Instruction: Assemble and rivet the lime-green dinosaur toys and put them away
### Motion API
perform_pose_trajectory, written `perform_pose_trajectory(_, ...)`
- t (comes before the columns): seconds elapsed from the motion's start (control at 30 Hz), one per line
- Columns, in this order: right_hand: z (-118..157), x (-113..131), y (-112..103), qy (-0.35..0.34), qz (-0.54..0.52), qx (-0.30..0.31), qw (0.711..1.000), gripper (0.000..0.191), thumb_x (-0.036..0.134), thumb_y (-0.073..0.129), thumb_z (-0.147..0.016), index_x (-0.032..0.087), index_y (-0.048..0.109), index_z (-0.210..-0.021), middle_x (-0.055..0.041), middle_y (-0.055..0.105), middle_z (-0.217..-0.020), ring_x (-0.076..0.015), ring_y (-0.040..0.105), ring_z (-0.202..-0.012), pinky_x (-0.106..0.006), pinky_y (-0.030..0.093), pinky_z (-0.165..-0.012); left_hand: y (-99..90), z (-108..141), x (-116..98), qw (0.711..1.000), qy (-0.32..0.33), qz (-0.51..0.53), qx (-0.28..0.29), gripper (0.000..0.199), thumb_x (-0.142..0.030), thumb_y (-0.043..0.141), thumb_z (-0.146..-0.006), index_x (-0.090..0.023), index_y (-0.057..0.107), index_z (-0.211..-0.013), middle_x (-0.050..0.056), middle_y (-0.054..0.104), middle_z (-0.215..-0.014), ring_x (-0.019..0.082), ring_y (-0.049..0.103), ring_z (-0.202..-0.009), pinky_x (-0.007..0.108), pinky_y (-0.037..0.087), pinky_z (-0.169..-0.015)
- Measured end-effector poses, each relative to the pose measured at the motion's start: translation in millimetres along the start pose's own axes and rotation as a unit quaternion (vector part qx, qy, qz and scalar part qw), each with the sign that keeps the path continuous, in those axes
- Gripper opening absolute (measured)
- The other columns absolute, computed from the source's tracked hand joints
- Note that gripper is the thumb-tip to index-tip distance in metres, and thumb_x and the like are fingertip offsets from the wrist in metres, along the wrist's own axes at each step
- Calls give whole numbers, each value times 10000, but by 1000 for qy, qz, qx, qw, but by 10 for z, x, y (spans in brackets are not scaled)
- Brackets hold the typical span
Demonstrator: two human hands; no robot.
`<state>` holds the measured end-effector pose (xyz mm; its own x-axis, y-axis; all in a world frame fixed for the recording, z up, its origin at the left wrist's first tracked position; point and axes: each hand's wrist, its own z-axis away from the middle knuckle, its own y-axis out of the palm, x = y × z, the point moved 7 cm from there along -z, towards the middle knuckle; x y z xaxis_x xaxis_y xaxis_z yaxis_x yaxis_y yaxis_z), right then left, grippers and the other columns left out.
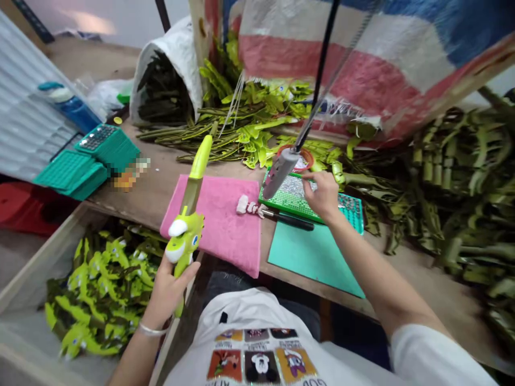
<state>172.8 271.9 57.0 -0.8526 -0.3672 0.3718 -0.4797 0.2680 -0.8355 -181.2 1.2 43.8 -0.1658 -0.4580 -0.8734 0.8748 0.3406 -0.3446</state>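
My left hand (171, 287) is wrapped round the lower end of a long green toy (189, 228) with white parts and a blue eye, held over a pink cloth (237, 236). My right hand (322, 195) is at a green tray (292, 190) of small silvery pieces, thumb and forefinger nearly together; what they hold, if anything, is too small to name. Just left of that hand hangs a grey power screwdriver (279, 174). Below the tray lies a black-handled tool (292, 221), its tip by small white pieces (246, 206) on the cloth.
A bin (24, 321) of green toy parts stands at lower left. Teal trays (108, 147) and a blue bottle (74, 107) are at upper left. Green parts (257, 131) are heaped behind the cloth, dark green ones (450, 193) at right. A teal mat (314, 254) lies in front.
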Motion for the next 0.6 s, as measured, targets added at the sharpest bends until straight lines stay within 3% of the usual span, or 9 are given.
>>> perform_pose_trajectory(0.1, -518, -413, 158, 124, 44, 84, 988, 278, 184, 501, -837, 155, 740, -976, -126, 754, -1011, -256, 668, -942, -390, 493, -896, 186, -119, -64, 997, -56, 37, 47, 428, -516, 770, -661, -159, 623, -848, 15, 656, -713, 171, 593, -671, 296, 500, -699)
perform_pose_trajectory(0.17, -766, -517, 318, 160, 72, 147, 974, 337, 159, 490, -840, 142, 748, -1057, -135, 755, -1080, -257, 674, -984, -370, 490, -901, 360, -207, -141, 990, -65, 98, 82, 379, -494, 763, -686, -177, 565, -750, -26, 586, -617, 131, 535, -597, 264, 460, -628)
perform_pose_trajectory(0.27, -997, -495, 533, 146, 140, 220, 954, 357, 135, 519, -840, 160, 748, -1113, -151, 746, -1121, -271, 666, -1040, -375, 474, -914, 607, -353, -248, 972, -66, 197, 112, 373, -449, 788, -675, -184, 542, -765, -55, 554, -599, 101, 505, -569, 232, 425, -578)
perform_pose_trajectory(0.37, -1094, -469, 655, 133, 188, 267, 936, 260, 109, 621, -786, 142, 773, -995, -175, 755, -1001, -284, 670, -1018, -391, 475, -907, 801, -462, -305, 957, -75, 250, 124, 395, -434, 810, -655, -185, 527, -773, -65, 546, -591, 84, 496, -558, 217, 405, -555)
perform_pose_trajectory(0.5, -1147, -444, 677, 123, 180, 280, 935, 39, 114, 700, -737, 124, 731, -716, -145, 706, -766, -279, 688, -897, -422, 501, -837, 1028, -496, -335, 929, -91, 323, 156, 430, -426, 828, -638, -190, 512, -812, -72, 544, -599, 81, 513, -553, 225, 427, -571)
perform_pose_trajectory(0.6, -1162, -475, 677, 114, 175, 284, 936, 109, 175, 730, -715, 172, 673, -623, -113, 657, -683, -331, 688, -863, -467, 519, -776, 1149, -490, -334, 909, -93, 373, 163, 469, -420, 841, -628, -195, 502, -863, -81, 539, -608, 78, 512, -550, 230, 442, -576)
